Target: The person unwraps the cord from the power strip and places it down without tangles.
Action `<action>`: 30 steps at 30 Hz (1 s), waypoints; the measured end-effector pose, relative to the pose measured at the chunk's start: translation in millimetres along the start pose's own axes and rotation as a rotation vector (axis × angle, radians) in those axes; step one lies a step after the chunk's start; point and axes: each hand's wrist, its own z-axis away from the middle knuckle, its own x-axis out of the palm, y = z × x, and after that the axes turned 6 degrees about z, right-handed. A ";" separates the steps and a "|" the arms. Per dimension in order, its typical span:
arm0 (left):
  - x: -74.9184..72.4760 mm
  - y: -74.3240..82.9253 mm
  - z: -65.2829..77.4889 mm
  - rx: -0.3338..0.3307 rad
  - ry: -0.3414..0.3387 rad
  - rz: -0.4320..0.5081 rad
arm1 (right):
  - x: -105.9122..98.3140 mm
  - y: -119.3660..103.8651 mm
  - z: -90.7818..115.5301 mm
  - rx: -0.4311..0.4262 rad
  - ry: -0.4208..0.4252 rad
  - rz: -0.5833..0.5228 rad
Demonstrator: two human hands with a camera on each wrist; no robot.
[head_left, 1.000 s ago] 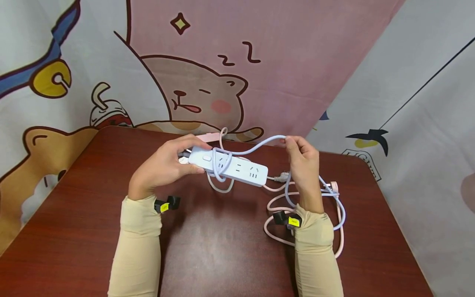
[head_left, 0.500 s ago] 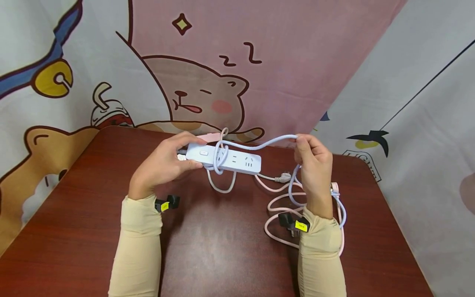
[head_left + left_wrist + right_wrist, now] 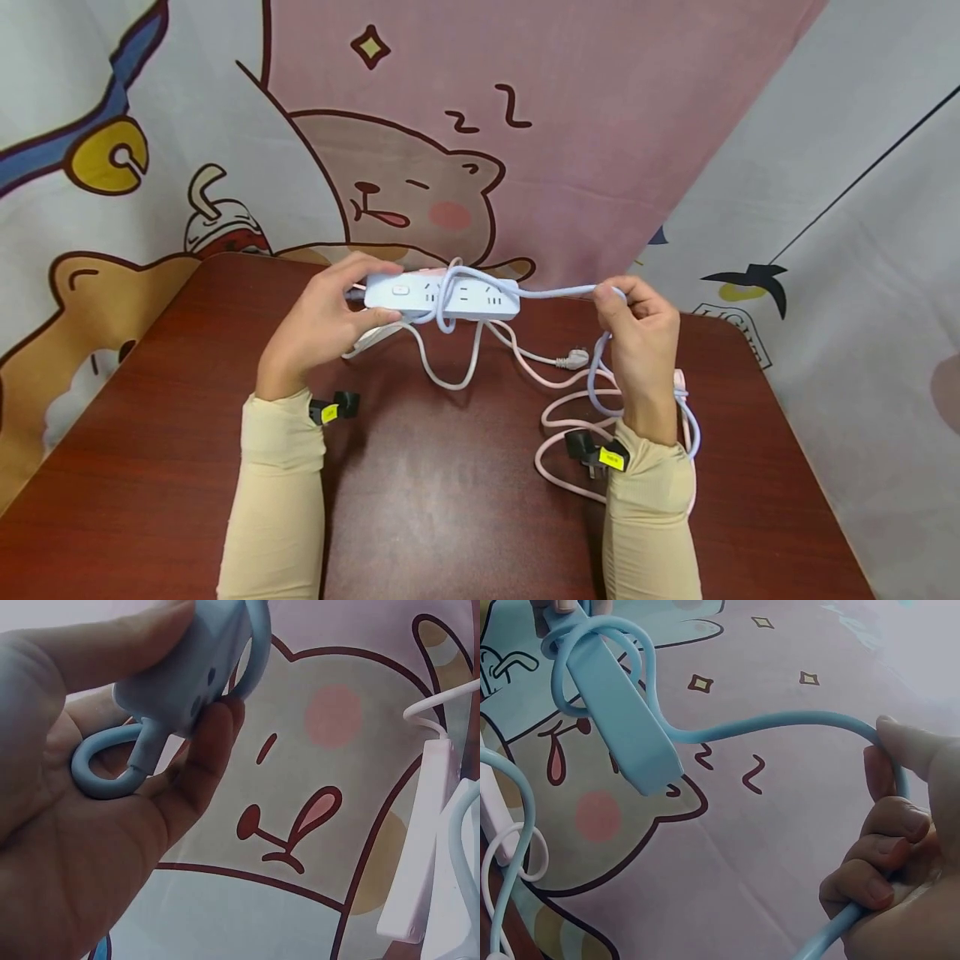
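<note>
My left hand [image 3: 315, 325] grips one end of a pale blue-white power strip [image 3: 476, 307], thumb on the near edge and fingers on the far edge. The strip is raised off the table, sockets facing up toward the head view. Its light blue cord [image 3: 555, 292] loops around the middle of the strip and runs right to my right hand [image 3: 637, 342], which pinches it. In the left wrist view the cord's strain relief [image 3: 150, 746] shows at the held end. In the right wrist view the cord [image 3: 765, 726] bends slightly between strip and hand, and the lower fingers curl over it.
Behind the held strip lies a pink strip [image 3: 429, 272], mostly hidden; a white strip [image 3: 377, 335] lies below the left hand. A white plug [image 3: 576, 359] and tangled pink cord [image 3: 551, 477] lie on the brown table [image 3: 450, 500]. A printed curtain [image 3: 600, 125] stands behind.
The held strip has shifted left and away and turned more level. My right hand has moved right, drawing the cord straighter; the loop still surrounds the strip.
</note>
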 end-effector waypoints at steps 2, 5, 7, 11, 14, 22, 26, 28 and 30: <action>-1.1 0.1 0.3 -0.008 0.017 0.000 | -1.3 -0.1 -0.2 -0.002 -0.005 -0.010; -3.0 0.1 0.6 -0.015 0.039 0.007 | -3.5 -1.4 0.5 0.006 -0.032 -0.031; -3.8 0.1 1.0 -0.023 0.057 0.011 | -4.6 -3.1 1.9 0.017 -0.072 -0.030; -3.7 -0.5 1.2 -0.022 0.092 0.015 | -5.9 -7.0 5.1 0.010 -0.183 -0.004; -3.0 -0.6 0.5 -0.022 0.124 0.015 | -7.4 -10.1 8.0 -0.001 -0.279 0.046; -3.9 1.0 0.3 -0.025 0.237 0.038 | -12.2 -16.5 12.6 0.075 -0.478 0.178; -5.4 1.1 1.0 -0.015 0.286 0.064 | -13.8 -15.7 10.9 0.070 -0.515 0.213; -6.0 1.3 1.0 -0.013 0.307 0.077 | -14.3 -14.8 9.7 0.075 -0.506 0.238; -6.5 1.0 0.8 -0.009 0.324 0.090 | -14.8 -13.8 8.6 0.110 -0.475 0.302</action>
